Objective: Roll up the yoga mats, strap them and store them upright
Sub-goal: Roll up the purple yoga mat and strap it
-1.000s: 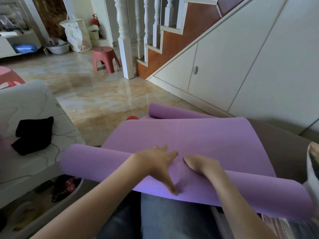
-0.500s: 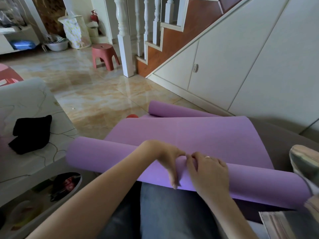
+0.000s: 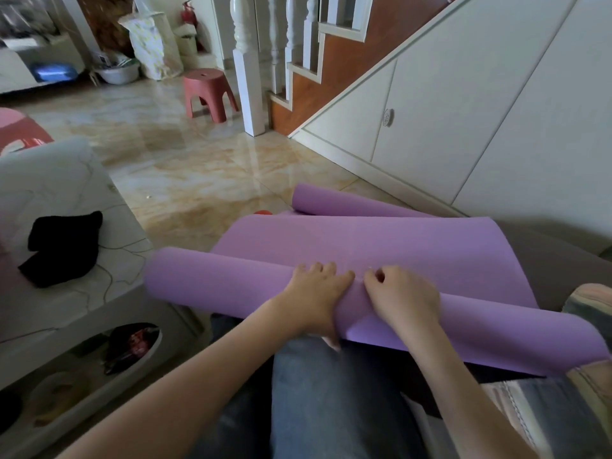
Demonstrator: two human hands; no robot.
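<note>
Seated person with a purple yoga mat [image 3: 381,246] across the lap, its near end wound into a roll lying crosswise over the jeans, the unrolled part sloping away toward the tiled floor, far end curled. Left hand [image 3: 314,293] grips the roll, fingers over the top, thumb underneath. Right hand [image 3: 402,294], just beside it, curls its fingers over the roll. At left, a black cloth [image 3: 63,248] lies on a pale table [image 3: 53,193]; beyond, a red stool [image 3: 208,94].
</note>
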